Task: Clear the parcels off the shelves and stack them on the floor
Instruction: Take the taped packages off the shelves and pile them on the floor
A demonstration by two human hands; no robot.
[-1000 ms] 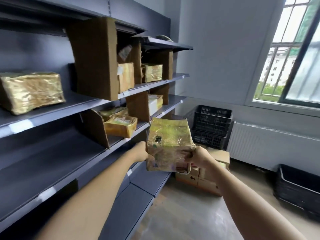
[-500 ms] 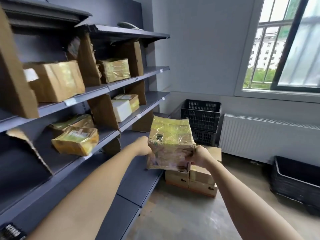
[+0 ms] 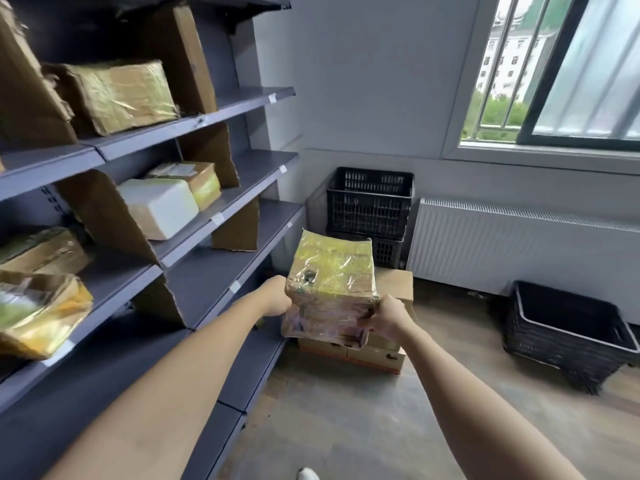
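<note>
Fingers (image 3: 363, 322) of right hand (image 3: 388, 317) and left hand (image 3: 277, 297) curl closed on opposite sides of the tape-wrapped yellow-brown cardboard parcel (image 3: 330, 285), held in the air between them, above stacked brown cartons (image 3: 377, 355) on the floor.

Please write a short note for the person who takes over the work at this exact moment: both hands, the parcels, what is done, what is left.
Left hand and right hand: both grip the tape-wrapped parcel, held in the air.
Below and behind it: floor stack of cardboard boxes.
Done: this parcel is off the shelves.
Left: set it on the stack, then clear the top parcel, white box, small parcel, and two lower-left parcels.
</note>
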